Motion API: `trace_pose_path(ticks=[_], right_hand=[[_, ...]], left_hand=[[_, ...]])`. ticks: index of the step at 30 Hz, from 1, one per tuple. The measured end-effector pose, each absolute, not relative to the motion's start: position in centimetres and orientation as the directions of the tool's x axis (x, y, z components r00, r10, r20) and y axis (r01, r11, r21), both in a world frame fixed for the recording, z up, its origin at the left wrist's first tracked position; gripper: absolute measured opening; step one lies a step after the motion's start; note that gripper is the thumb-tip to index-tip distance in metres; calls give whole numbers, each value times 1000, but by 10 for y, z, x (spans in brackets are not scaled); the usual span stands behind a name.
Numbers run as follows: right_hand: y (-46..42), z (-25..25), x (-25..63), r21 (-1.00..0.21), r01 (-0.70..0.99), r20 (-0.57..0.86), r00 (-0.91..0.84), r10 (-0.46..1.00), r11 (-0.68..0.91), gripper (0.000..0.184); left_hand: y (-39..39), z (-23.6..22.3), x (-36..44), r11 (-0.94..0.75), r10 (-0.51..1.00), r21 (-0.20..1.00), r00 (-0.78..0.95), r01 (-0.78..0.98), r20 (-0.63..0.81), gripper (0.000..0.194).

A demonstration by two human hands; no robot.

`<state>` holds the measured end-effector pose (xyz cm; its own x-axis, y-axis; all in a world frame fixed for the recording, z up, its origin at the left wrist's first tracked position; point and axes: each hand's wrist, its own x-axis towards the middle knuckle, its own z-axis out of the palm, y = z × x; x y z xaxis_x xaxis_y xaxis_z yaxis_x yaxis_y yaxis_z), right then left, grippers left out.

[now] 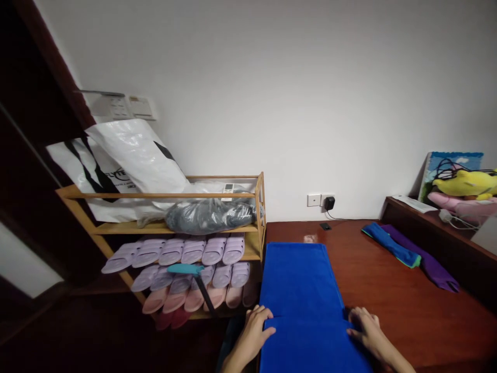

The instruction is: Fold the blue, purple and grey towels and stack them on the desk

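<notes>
A bright blue cloth [297, 280] lies lengthwise on the reddish-brown wooden table, with a crease or fold line running across it between my hands. My left hand [254, 331] grips its left edge at that crease, thumb and fingers around the fabric. On the opposite edge, my right hand [365, 331] pinches the cloth at about the same height, its fingers curled. The near end of the cloth runs out of the bottom of the view.
Folded blue-green cloth [392, 246] and purple cloth [430, 267] lie at the table's right. A wooden shoe rack [258, 248] with several slippers stands left, bearing white bags [135, 155]. A black plug [329, 203] sits in the wall socket. A raised ledge [417, 223] holds a yellow plush toy [466, 182].
</notes>
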<state>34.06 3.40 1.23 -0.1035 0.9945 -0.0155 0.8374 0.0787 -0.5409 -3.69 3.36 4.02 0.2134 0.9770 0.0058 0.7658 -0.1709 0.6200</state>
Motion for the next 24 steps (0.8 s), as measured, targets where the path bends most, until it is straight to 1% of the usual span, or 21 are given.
trace_pose_path(ticks=[2,5,8,10,12,15,20,24], right_hand=[[31,21,343,-618,780,-13,-139,990,102,23],[20,46,347,-757,637,15,-204,979,144,30],[9,81,351,-802,577,28,-223,975,155,32],[3,106,355,-796,583,33,-231,972,166,30],[-2,131,358,-778,599,65,-224,973,189,28],[-8,166,362,-743,621,170,-187,968,250,26],[0,212,364,-663,658,388,-106,916,357,32],[24,239,363,-623,693,472,-35,881,362,39]], left_hand=[[33,42,-46,-125,978,724,206,679,-24,15],[26,54,-59,-95,974,871,226,481,-18,25],[15,88,-66,-23,976,933,212,360,-58,30],[9,120,-67,-14,971,946,230,325,-65,27],[5,154,-67,-62,963,940,268,335,-32,22],[4,195,-68,-126,970,929,238,349,42,19],[9,240,-68,-167,979,943,159,289,125,22],[24,267,-64,-220,973,948,115,230,198,25]])
